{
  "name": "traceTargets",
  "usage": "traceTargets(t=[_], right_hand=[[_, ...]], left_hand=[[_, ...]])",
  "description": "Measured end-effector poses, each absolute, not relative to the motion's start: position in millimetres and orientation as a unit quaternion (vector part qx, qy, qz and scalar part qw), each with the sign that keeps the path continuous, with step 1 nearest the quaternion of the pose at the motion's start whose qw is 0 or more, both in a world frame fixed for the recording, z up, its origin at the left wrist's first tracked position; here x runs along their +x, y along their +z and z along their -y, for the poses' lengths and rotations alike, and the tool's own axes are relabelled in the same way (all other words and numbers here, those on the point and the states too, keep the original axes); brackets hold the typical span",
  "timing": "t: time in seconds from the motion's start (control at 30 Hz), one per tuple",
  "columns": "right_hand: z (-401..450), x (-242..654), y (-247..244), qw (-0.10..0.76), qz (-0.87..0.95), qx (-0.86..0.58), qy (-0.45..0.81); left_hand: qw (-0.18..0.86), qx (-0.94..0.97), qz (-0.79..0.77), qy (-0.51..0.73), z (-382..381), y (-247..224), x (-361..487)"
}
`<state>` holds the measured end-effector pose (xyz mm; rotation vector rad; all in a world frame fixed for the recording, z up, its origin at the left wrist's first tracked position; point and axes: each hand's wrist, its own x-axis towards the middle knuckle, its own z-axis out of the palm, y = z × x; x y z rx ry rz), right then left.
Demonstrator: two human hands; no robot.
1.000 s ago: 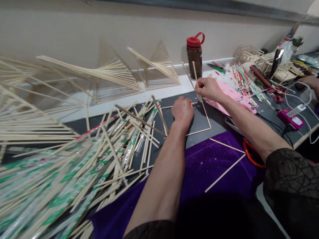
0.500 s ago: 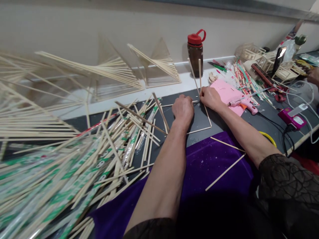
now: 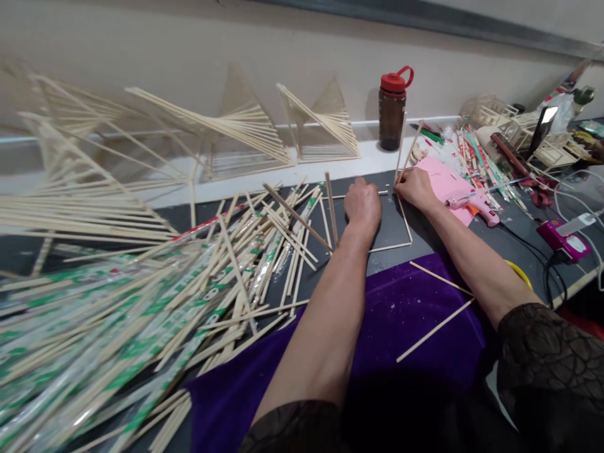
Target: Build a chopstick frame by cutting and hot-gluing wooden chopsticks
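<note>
A square frame of thin wooden sticks [image 3: 389,247] lies on the dark grey table, with sticks rising at its corners. My right hand [image 3: 415,187] pinches the foot of two upright sticks [image 3: 402,146] at the frame's far right corner. Over the far side of the frame rests my left hand [image 3: 363,204], its fingers curled down and hidden behind its back; what they hold, if anything, is out of sight. Two more sticks [image 3: 329,207] lean up near the left corner, beside my left wrist. A pink glue gun [image 3: 484,211] lies right of my right hand on a pink sheet [image 3: 436,176].
Loose sticks and green-white wrappers [image 3: 189,302] cover the left. Twisted stick models [image 3: 245,135] stand along the wall beside a brown bottle [image 3: 391,116]. Purple cloth [image 3: 377,314] lies in front, and a magenta power box [image 3: 564,239] with cables sits right.
The camera view has shifted, so the scene sits farther right. The upright sticks at my right hand now tilt more to the right. Both hands stay at the frame.
</note>
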<state>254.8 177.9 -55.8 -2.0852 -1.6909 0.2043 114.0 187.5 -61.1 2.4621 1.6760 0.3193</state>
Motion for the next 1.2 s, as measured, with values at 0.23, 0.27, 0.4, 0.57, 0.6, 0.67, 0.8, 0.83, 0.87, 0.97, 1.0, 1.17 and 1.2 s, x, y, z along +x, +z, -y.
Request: traceTargets(t=[0.23, 0.27, 0.4, 0.57, 0.6, 0.67, 0.8, 0.83, 0.87, 0.97, 1.0, 1.17, 1.2], right_hand=[[-178.3, 251.3, -56.4, 0.232, 0.616, -0.750, 0.060], [-178.1, 250.4, -56.1, 0.232, 0.617, -0.749, 0.061], [-178.0, 247.7, -56.0, 0.232, 0.617, -0.750, 0.056], [-178.3, 246.8, -56.8, 0.225, 0.613, -0.756, 0.053], [-178.2, 246.8, -56.8, 0.224, 0.613, -0.756, 0.054], [-178.0, 246.9, -56.7, 0.225, 0.615, -0.753, 0.060], [-177.6, 247.4, -57.7, 0.241, 0.619, -0.744, 0.069], [-177.5, 247.5, -58.0, 0.244, 0.619, -0.743, 0.069], [-177.4, 247.6, -58.1, 0.247, 0.618, -0.743, 0.067], [-176.8, 247.9, -57.7, 0.250, 0.617, -0.743, 0.069], [-176.7, 248.0, -57.5, 0.251, 0.616, -0.743, 0.072], [-177.9, 249.6, -58.7, 0.272, 0.612, -0.737, 0.087], [-178.4, 249.9, -59.3, 0.276, 0.612, -0.736, 0.089]], left_hand=[[0.081, 0.813, -0.563, 0.125, -188.7, -62.3, 116.6], [0.080, 0.814, -0.562, 0.124, -188.6, -62.5, 116.7], [0.078, 0.815, -0.560, 0.123, -187.3, -62.0, 116.7], [0.085, 0.815, -0.558, 0.130, -186.7, -62.0, 116.4], [0.087, 0.815, -0.557, 0.132, -187.0, -62.2, 116.4], [0.091, 0.816, -0.555, 0.137, -187.6, -62.7, 116.6], [0.096, 0.813, -0.557, 0.136, -188.3, -62.5, 117.7], [0.097, 0.813, -0.559, 0.136, -188.3, -62.2, 118.0], [0.097, 0.812, -0.560, 0.135, -188.2, -62.0, 118.3], [0.096, 0.810, -0.562, 0.136, -187.5, -61.1, 118.8], [0.095, 0.810, -0.562, 0.135, -187.1, -60.8, 119.0], [0.093, 0.809, -0.565, 0.135, -185.2, -59.4, 119.9], [0.093, 0.809, -0.565, 0.136, -185.0, -59.2, 120.1]])
